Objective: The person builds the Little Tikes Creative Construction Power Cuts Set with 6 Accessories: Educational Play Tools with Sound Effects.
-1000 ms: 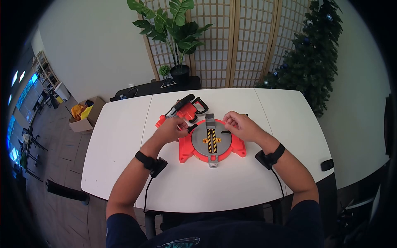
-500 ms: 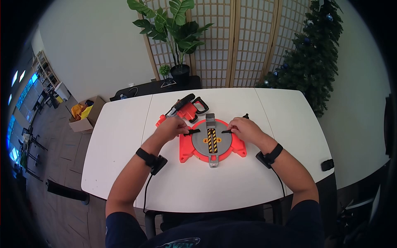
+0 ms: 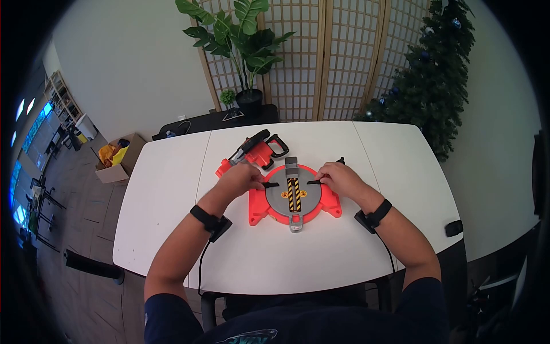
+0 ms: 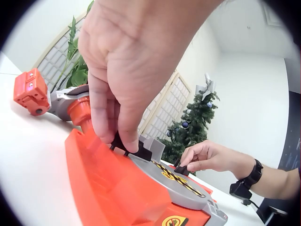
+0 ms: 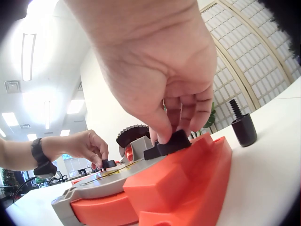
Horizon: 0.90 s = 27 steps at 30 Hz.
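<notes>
A toy mitre saw base (image 3: 259,207), orange-red with a grey round turntable (image 3: 278,199), sits on the table in front of me. My left hand (image 3: 242,179) pinches a small black clamp piece (image 4: 133,149) at the base's left side, between thumb and fingers. Its tip points inward over the turntable. On the opposite side my right hand (image 3: 342,179) pinches a matching black clamp piece (image 5: 168,144), with thumb and fingertips on its top. A yellow-and-black striped strip (image 3: 294,195) runs down the turntable between the two pieces.
Behind the base on the left lies the orange and black saw head (image 3: 260,153) with its blade. A black threaded knob (image 5: 244,129) stands upright beyond the base's right side. The white table (image 3: 252,258) carries a small black object (image 3: 453,229) at its right edge.
The left clamp piece has turned from a slant to lie pointing inward across the turntable. My right hand has lowered and taken hold of the right clamp piece.
</notes>
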Each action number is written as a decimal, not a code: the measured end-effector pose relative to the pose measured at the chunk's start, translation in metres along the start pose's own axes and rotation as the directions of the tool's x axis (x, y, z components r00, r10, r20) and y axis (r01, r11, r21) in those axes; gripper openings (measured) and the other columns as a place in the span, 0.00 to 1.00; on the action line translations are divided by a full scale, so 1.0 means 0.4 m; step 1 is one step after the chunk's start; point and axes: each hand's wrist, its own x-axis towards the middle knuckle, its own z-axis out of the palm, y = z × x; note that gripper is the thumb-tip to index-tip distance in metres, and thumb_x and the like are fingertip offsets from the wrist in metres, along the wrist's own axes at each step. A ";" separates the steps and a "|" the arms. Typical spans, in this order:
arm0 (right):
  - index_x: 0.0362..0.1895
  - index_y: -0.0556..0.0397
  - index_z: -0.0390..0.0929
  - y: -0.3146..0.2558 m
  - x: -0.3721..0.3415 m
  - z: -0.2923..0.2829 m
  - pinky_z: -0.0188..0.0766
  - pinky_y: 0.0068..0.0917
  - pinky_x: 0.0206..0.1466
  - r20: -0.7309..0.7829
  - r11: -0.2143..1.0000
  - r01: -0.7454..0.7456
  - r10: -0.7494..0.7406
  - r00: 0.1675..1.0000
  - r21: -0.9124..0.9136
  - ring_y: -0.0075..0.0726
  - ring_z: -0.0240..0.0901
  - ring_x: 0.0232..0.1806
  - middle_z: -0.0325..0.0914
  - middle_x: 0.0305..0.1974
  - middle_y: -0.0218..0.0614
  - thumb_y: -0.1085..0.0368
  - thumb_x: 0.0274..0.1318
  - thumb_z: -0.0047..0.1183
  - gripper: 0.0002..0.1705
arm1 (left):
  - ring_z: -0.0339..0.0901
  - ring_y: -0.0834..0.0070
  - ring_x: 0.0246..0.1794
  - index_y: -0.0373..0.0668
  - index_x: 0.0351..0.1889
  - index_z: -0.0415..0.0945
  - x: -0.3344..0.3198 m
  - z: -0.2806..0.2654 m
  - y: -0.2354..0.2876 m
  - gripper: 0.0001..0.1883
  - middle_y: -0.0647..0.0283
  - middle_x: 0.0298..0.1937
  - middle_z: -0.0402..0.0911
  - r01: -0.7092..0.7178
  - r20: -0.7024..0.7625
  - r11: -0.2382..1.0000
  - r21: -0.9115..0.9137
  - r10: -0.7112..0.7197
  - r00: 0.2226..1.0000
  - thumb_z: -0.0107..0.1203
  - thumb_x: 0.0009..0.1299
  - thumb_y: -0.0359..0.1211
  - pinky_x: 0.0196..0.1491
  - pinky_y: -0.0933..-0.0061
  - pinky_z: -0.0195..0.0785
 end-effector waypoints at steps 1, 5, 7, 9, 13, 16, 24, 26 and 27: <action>0.38 0.55 0.85 -0.002 -0.008 -0.012 0.75 0.36 0.47 0.005 1.000 -0.004 0.004 1.000 -0.014 0.45 0.79 0.42 0.82 0.38 0.40 0.73 0.58 0.58 0.05 | 0.82 0.67 0.33 0.38 0.35 0.85 0.000 0.002 0.012 0.10 0.59 0.31 0.85 0.008 -0.009 1.000 -0.012 -0.009 1.000 0.71 0.59 0.33 0.38 0.67 0.74; 0.41 0.55 0.87 -0.013 -0.011 -0.021 0.76 0.37 0.48 0.016 0.999 -0.036 0.036 0.999 -0.008 0.45 0.80 0.42 0.83 0.39 0.42 0.72 0.57 0.59 0.08 | 0.81 0.61 0.34 0.38 0.31 0.85 -0.001 0.010 0.005 0.10 0.57 0.30 0.83 0.055 -0.016 0.998 -0.025 -0.055 0.998 0.72 0.57 0.33 0.39 0.63 0.73; 0.41 0.55 0.87 -0.010 -0.014 -0.022 0.76 0.37 0.48 0.016 0.999 -0.021 0.021 1.000 -0.024 0.45 0.80 0.42 0.84 0.39 0.42 0.72 0.56 0.59 0.09 | 0.81 0.61 0.34 0.38 0.31 0.85 -0.008 0.008 0.015 0.10 0.57 0.30 0.83 0.088 -0.019 0.996 -0.013 -0.088 0.996 0.72 0.57 0.33 0.39 0.63 0.73; 0.41 0.55 0.87 -0.006 -0.013 -0.024 0.76 0.36 0.47 0.018 0.999 -0.006 0.006 1.000 -0.040 0.45 0.81 0.42 0.84 0.39 0.42 0.72 0.56 0.59 0.09 | 0.81 0.61 0.34 0.39 0.30 0.85 -0.009 0.007 0.021 0.10 0.58 0.30 0.84 0.124 -0.022 0.992 -0.002 -0.124 0.992 0.72 0.57 0.34 0.39 0.63 0.73; 0.40 0.55 0.87 -0.008 -0.017 -0.026 0.77 0.36 0.47 -0.012 0.998 -0.041 0.042 0.999 0.044 0.46 0.81 0.41 0.85 0.39 0.43 0.74 0.55 0.59 0.09 | 0.82 0.62 0.35 0.40 0.30 0.84 -0.012 0.010 0.027 0.10 0.59 0.30 0.84 0.119 -0.026 0.993 0.011 -0.119 0.993 0.72 0.57 0.34 0.39 0.62 0.73; 0.39 0.55 0.87 0.002 -0.016 -0.034 0.77 0.36 0.47 0.006 0.999 -0.001 0.001 1.000 0.036 0.45 0.81 0.41 0.85 0.39 0.42 0.76 0.53 0.59 0.09 | 0.82 0.62 0.36 0.40 0.32 0.83 -0.007 0.013 0.019 0.12 0.59 0.31 0.84 0.100 -0.021 0.993 0.065 -0.099 0.995 0.72 0.58 0.36 0.39 0.63 0.73; 0.39 0.55 0.87 0.017 -0.015 -0.041 0.77 0.35 0.47 0.026 0.998 0.053 -0.055 0.998 0.046 0.46 0.81 0.41 0.83 0.38 0.41 0.77 0.51 0.60 0.10 | 0.82 0.61 0.38 0.40 0.33 0.83 0.000 0.036 -0.004 0.12 0.59 0.34 0.83 0.010 -0.038 0.993 0.118 -0.006 0.999 0.71 0.58 0.36 0.41 0.62 0.73; 0.39 0.54 0.87 0.019 -0.014 -0.038 0.77 0.34 0.47 0.030 0.998 0.042 -0.044 0.999 0.039 0.45 0.81 0.41 0.84 0.38 0.41 0.77 0.51 0.60 0.10 | 0.82 0.61 0.39 0.41 0.33 0.83 -0.001 0.034 0.000 0.11 0.60 0.34 0.84 0.013 -0.035 0.992 0.129 -0.008 0.999 0.71 0.58 0.36 0.41 0.62 0.73; 0.39 0.54 0.87 0.020 -0.015 -0.035 0.77 0.34 0.47 0.030 0.998 0.043 -0.045 0.999 0.038 0.45 0.81 0.41 0.84 0.38 0.41 0.77 0.51 0.60 0.10 | 0.82 0.61 0.39 0.41 0.33 0.83 -0.002 0.035 -0.002 0.11 0.60 0.34 0.84 0.013 -0.037 0.991 0.130 -0.008 0.999 0.71 0.58 0.36 0.41 0.62 0.73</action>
